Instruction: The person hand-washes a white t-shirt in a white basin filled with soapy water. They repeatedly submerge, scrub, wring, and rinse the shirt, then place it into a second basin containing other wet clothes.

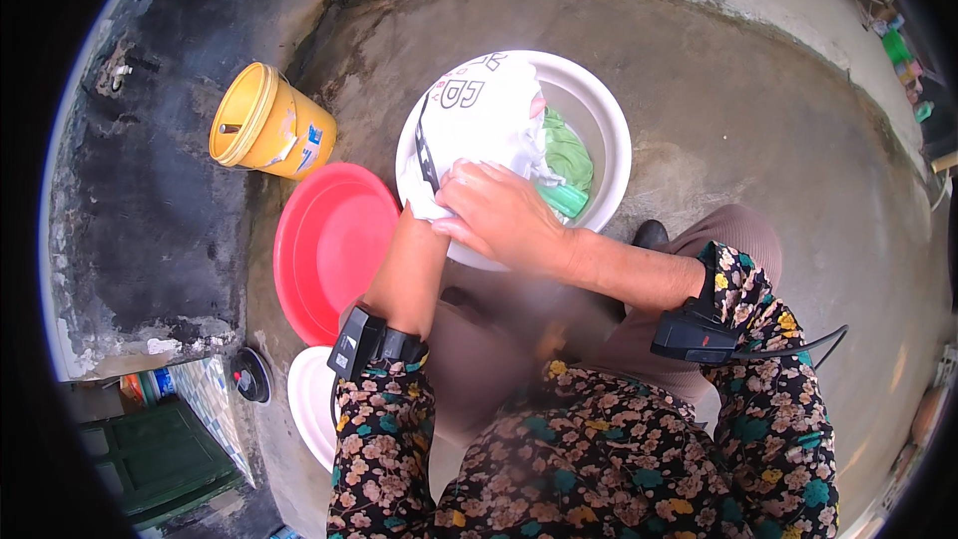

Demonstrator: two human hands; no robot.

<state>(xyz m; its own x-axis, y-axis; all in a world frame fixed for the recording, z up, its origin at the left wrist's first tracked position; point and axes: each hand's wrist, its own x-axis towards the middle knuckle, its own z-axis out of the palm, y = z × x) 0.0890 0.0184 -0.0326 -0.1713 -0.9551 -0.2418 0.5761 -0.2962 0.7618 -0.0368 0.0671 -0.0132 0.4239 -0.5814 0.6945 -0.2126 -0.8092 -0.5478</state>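
Observation:
A white garment with printed letters [479, 116] lies bunched over the left side of a large white plastic basin [615, 135]. My left hand is under or inside this cloth and hidden by it; only the wrist and forearm show at the basin's near rim. Over that spot rests my right hand [505, 213], its fingers curled onto the white cloth and a black-trimmed edge. Beside it in the basin lie a green cloth [566, 153] and a turquoise cylindrical thing [565, 199], perhaps a brush handle.
Left of the white basin stands a red plastic basin [344, 247], with a yellow bucket [299, 131] beyond it. A smaller white basin [307, 397] and a round black thing [252, 376] are nearer on the left. A dark wall borders the wet concrete floor [733, 105].

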